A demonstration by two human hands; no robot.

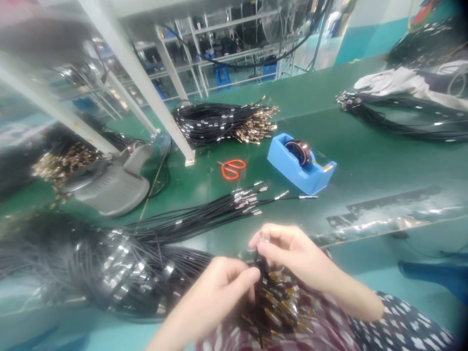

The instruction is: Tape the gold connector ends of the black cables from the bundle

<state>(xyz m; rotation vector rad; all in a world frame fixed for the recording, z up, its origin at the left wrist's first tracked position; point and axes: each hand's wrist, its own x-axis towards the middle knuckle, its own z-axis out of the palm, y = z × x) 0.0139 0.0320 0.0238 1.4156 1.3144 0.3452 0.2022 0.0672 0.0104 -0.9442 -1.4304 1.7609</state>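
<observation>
Head view: the right hand [292,251] is closed to a pinch, thumb and fingertips around a silver connector [263,238] at the top of a black cable [258,261], just above the near edge of the bench [365,156]. The left hand [219,287] is also curled shut and pinches that cable just below. The cable rises from a lap bundle [274,304] with gold ends, which lies off the bench. Near the front edge lies a fan of cables [219,209] with silver ends, and these look finished. The lap bundle and a far bigger heap [120,278] at the near left corner look untouched, so the work seems well short of done. Orange scissors [233,168] and a blue tape dispenser [300,165] sit mid-bench.
</observation>
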